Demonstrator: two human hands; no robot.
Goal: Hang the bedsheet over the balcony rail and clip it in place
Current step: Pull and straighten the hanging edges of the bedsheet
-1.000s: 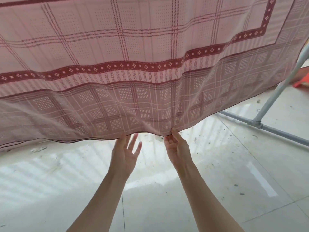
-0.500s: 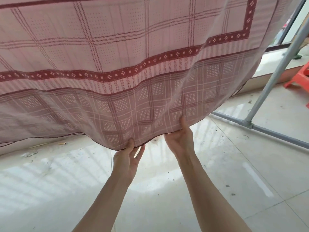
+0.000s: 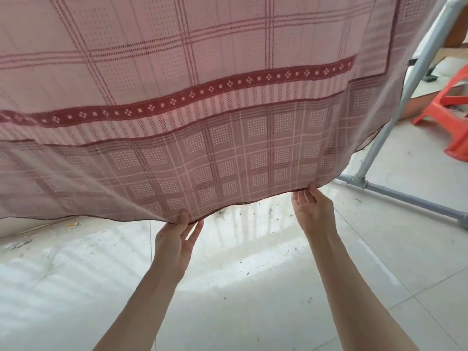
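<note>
Holding: I pinch the bedsheet's (image 3: 202, 102) lower hem in both hands.
Left hand (image 3: 176, 243): grips the hem's lowest dip.
Right hand (image 3: 314, 211): grips nearer the metal frame (image 3: 395, 120).
Sheet: hangs above the tiled floor (image 3: 253, 287).

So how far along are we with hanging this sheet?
Done: the bedsheet already hangs down from above, though the rail itself is out of view. In hand: the left hand and right hand pinch its bottom hem, spreading it out. Left: clipping; no clips show anywhere.
</note>
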